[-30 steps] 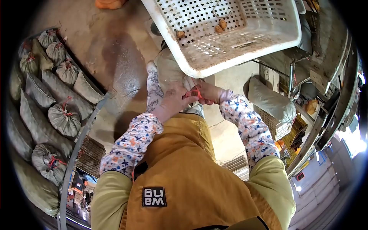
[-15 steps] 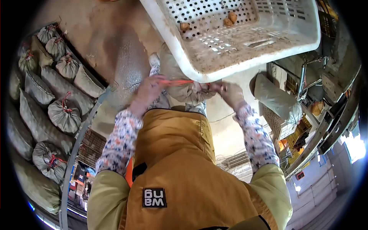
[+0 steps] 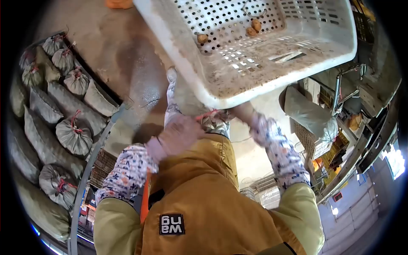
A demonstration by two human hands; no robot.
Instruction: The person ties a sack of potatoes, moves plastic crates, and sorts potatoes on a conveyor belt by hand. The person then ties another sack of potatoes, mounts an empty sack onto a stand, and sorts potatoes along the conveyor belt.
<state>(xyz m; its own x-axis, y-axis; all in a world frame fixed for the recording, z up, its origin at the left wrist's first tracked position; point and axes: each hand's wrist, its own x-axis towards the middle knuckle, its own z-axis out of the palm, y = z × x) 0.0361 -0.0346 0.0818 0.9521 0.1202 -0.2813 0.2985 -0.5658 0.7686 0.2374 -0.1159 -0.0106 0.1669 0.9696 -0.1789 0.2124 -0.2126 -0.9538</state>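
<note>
In front of my waist, the gathered mouth of a filled cloth sack (image 3: pixel 219 122) shows below the corner of a white plastic crate (image 3: pixel 255 94). A red string (image 3: pixel 207 114) runs at the sack's mouth, one end reaching my left hand. My left hand (image 3: pixel 180 134) is blurred, its fingers closed around that end. My right hand (image 3: pixel 242 112) is on the other side of the sack's mouth, partly covered by the crate's rim; its fingers are hidden. Most of the sack is hidden beneath the crate.
A few round brown potato-like items (image 3: pixel 253 28) lie in the crate. At left, several filled sacks (image 3: pixel 74 131), some tied with red string, lie behind a metal rail (image 3: pixel 95 157). Another full sack (image 3: pixel 308 108) lies at right beside a metal-framed machine (image 3: pixel 340 87).
My left hand has come closer to my body and toward the sack's mouth, and the stretched red string looks shorter. My right hand has slipped partly under the crate's rim. The view has shifted slightly.
</note>
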